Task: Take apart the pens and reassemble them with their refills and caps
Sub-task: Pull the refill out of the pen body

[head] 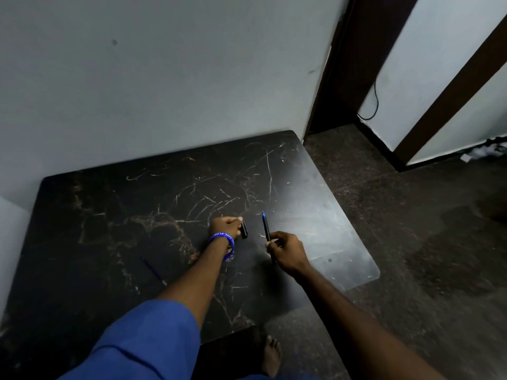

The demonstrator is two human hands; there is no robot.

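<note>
Gripping mid-table — left hand (225, 225) cap (244, 229), right hand (286, 252) pen (266, 227).

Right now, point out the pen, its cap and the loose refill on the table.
pen (265, 225), head view, middle of the black barrel above the right hand.
cap (244, 229), head view, middle of the black cap at the left fingertips.
refill (152, 270), head view, mid-length of the thin dark rod, faint.

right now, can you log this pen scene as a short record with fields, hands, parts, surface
left hand: shut on pen cap, held just over the table
right hand: shut on pen body, blue tip pointing away from the person
cap state: off the pen, apart from the tip
loose part: thin blue refill lying on the table, left of the left forearm
surface: dark marbled table
wrist: blue wristband on left
</note>
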